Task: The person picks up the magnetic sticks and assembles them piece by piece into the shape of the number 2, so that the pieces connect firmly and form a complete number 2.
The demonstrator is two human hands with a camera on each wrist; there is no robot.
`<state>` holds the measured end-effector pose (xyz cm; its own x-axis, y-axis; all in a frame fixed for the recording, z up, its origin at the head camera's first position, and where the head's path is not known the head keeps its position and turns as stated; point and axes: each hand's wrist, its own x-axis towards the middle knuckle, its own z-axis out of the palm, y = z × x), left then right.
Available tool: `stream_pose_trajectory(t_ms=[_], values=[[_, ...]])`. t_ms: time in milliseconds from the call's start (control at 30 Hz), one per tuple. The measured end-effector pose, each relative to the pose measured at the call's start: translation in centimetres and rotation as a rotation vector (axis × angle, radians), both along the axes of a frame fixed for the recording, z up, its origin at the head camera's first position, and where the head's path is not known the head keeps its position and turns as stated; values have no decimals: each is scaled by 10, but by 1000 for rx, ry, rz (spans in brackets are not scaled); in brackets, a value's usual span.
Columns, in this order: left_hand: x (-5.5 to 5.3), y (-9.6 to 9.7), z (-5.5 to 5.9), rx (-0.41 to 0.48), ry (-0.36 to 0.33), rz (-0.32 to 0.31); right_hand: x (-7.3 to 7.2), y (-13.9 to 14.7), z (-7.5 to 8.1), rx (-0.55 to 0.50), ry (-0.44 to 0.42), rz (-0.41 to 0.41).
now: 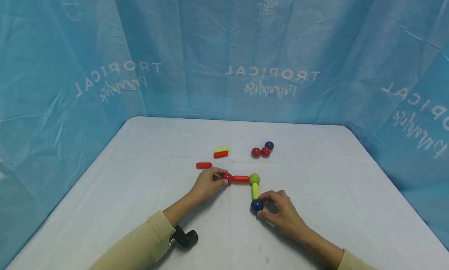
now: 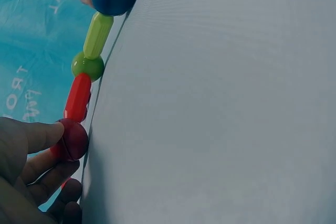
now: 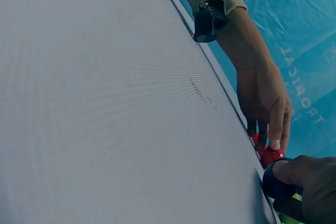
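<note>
On the white table lies an L-shaped chain of balls and rods. My left hand [image 1: 207,183] pinches the red ball [image 2: 73,140] at one end between thumb and fingers. From it a red rod [image 1: 241,179] leads to a green ball [image 1: 254,178] at the corner. A yellow-green rod [image 1: 255,191] runs from there toward the near side, to a dark blue ball [image 1: 257,205]. That blue ball is pinched by the thumb and index finger of my right hand [image 1: 282,213]. In the right wrist view the right hand partly hides the green ball.
Left of the chain lies a loose red rod [image 1: 204,165]. Behind it, another red rod [image 1: 221,154] lies against a yellow rod [image 1: 221,149]. Two red balls [image 1: 256,152] and a dark blue ball [image 1: 269,145] sit together farther back. A blue printed curtain [image 1: 224,47] surrounds the table.
</note>
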<state>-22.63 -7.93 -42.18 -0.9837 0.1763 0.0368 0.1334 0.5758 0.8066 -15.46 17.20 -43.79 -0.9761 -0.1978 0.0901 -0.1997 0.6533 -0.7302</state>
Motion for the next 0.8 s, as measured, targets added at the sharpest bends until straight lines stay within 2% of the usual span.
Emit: stream_pose_trajectory(t_ms=[300,800], values=[[-2,1,1,-5,-10,4,-2,4,0,-4,45,60],[-2,0,-1,-5,-26,3,-2,6,-1,-25,16,59]])
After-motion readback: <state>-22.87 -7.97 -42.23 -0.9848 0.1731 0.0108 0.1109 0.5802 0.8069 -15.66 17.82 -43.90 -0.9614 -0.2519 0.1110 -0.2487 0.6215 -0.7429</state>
